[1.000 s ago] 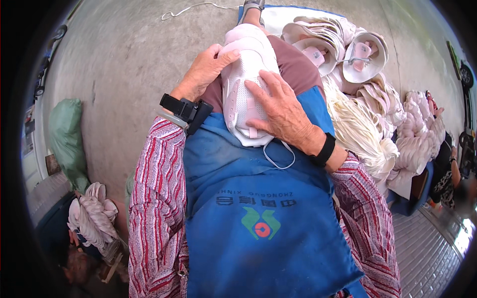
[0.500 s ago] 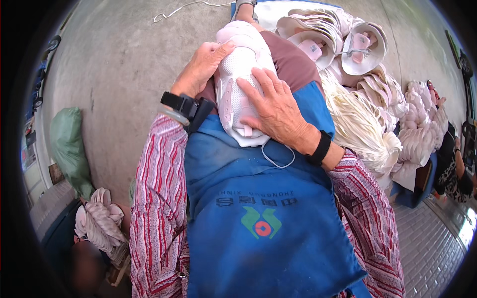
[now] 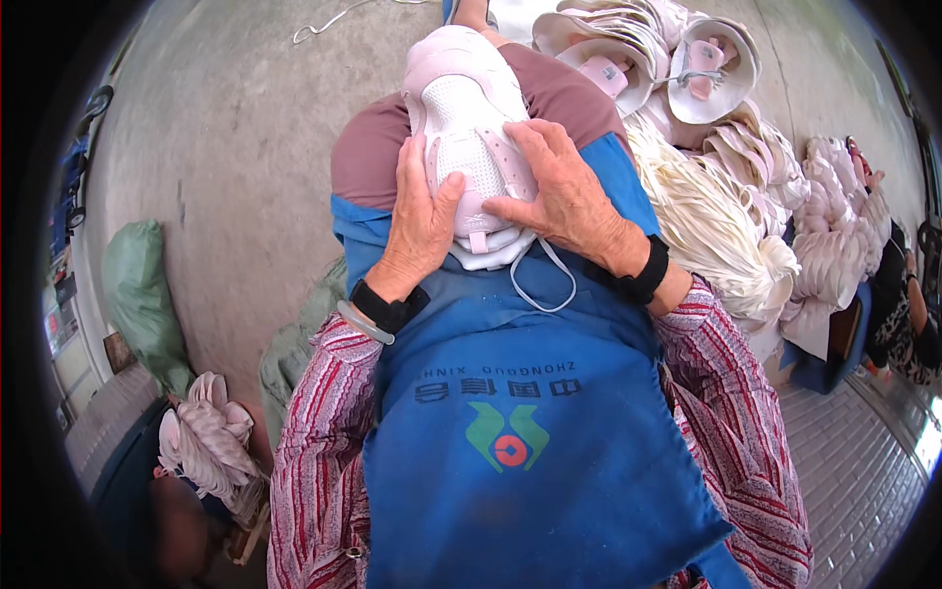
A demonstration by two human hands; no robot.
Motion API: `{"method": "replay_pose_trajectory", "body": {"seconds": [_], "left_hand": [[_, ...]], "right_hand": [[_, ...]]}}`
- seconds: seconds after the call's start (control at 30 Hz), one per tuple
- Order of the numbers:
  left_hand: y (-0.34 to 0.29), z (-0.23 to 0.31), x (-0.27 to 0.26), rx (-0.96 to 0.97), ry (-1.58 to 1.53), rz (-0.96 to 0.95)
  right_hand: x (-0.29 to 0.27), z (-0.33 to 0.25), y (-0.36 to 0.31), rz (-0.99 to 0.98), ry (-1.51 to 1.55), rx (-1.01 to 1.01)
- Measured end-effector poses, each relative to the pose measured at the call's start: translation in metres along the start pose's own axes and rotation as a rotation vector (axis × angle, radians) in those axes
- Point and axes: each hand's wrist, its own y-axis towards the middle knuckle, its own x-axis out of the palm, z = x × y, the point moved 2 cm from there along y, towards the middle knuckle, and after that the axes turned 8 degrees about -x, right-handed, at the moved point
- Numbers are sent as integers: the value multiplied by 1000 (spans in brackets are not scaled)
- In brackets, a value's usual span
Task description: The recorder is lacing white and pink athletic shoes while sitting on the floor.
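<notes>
One shoe [image 3: 471, 133] | left grip [image 3: 422, 221], right grip [image 3: 577, 201] pinching it | aproned lap [image 3: 461, 319] | floor [image 3: 265, 147], seemingly concrete

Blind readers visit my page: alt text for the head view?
A person's left hand and right hand hold a pink and white shoe upper on their lap. More uppers and white cords lie at right, a green sack at left.
</notes>
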Motion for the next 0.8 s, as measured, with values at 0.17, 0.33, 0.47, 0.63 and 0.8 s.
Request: {"method": "replay_pose_trajectory", "body": {"seconds": [0.17, 0.33, 0.47, 0.63, 0.8], "left_hand": [[10, -4, -6, 28, -12, -70], [10, -6, -5, 53, 55, -32], [3, 1, -3, 53, 219, -56], [-8, 24, -14, 84, 244, -51], [-21, 30, -11, 190, 172, -75]], "right_hand": [[2, 7, 8, -11, 13, 5], [8, 6, 10, -24, -17, 41], [3, 5, -2, 1, 20, -7], [-43, 4, -26, 69, 114, 131], [-91, 38, -95, 262, 247, 553]]}}
